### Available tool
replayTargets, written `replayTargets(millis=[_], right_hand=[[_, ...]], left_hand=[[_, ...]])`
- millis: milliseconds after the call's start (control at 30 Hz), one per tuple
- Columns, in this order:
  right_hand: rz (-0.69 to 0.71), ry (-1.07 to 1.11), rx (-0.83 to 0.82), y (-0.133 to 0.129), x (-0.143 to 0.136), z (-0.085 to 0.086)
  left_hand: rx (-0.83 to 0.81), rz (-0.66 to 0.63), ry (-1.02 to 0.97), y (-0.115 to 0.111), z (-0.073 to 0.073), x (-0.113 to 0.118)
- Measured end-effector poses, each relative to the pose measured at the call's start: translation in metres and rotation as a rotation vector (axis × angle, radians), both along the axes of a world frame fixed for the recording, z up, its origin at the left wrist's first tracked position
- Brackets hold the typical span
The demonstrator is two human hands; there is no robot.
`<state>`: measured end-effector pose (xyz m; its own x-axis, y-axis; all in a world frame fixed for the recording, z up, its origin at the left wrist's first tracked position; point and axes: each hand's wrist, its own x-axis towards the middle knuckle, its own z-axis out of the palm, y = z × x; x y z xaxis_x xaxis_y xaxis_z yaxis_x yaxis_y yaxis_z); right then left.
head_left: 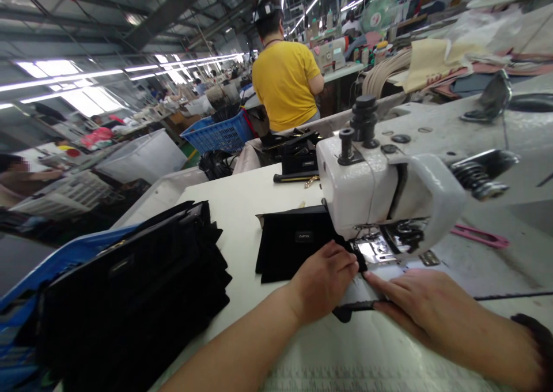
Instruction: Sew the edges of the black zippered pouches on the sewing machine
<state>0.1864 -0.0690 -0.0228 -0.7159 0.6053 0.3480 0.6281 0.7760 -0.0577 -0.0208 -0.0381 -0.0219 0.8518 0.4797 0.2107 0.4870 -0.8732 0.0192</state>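
A black fabric piece [280,245] with a small label lies on the white table, its right edge beside the presser foot of the white sewing machine [358,193]. My left hand [324,279] rests on the fabric's lower right corner, fingers bent and pressed together on its edge, left of the foot. Just in front of the foot, my right hand [417,300] lies low with fingers stretched forward, index fingertip touching the fabric's edge. A dark strip shows between the hands. What lies under the fingertips is hidden.
A tall stack of black pieces [142,288] leans over a blue crate [86,245] at the left. Pink snips [481,236] lie right of the needle area. Black items [298,155] sit behind the table. A person in a yellow shirt [285,83] is beyond.
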Motion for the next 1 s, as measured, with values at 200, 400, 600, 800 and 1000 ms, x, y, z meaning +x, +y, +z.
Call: replayTargets(millis=[200, 400, 600, 800, 1000], right_hand=[[-0.008, 0.001, -0.023, 0.001, 0.001, 0.001], [-0.019, 0.014, -0.015, 0.001, 0.001, 0.002], [-0.013, 0.024, -0.014, 0.001, 0.001, 0.002], [-0.006, -0.007, -0.052, 0.001, 0.004, -0.001], [-0.016, -0.022, -0.094, 0.002, 0.003, 0.001]], left_hand=[[-0.019, 0.027, 0.078, 0.015, 0.006, 0.002], [-0.026, 0.102, 0.101, 0.022, 0.013, 0.004], [-0.043, 0.144, 0.07, 0.024, 0.014, 0.005], [-0.083, 0.153, 0.062, 0.027, 0.014, 0.005], [-0.132, 0.205, 0.087, 0.021, 0.02, 0.008]])
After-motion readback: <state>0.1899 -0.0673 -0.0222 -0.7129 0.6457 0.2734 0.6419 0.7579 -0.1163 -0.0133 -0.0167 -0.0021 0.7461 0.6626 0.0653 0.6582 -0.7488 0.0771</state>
